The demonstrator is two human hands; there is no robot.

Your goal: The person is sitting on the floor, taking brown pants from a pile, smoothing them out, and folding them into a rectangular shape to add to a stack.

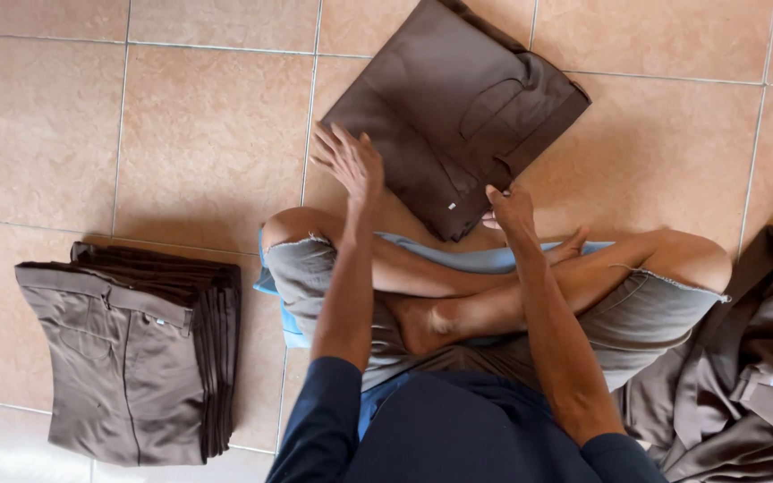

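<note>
Overhead, we saw the folded brown trousers [454, 112] lying on the tiled floor [208, 134] at upper centre of the frame. The left hand [351, 161] hovered open, fingers spread, at the fold's left edge; the right hand [512, 210] pinched the lower corner. A finished stack of folded trousers [131, 353] sat lower left, an unfolded heap [744, 358] lower right. We judged the fold needed flattening with edges aligned.

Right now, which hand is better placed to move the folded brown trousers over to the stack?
Probably the right hand: it already touches the near edge of the folded trousers. The left hand hangs open beside them, though the stack lies on its side.
</note>
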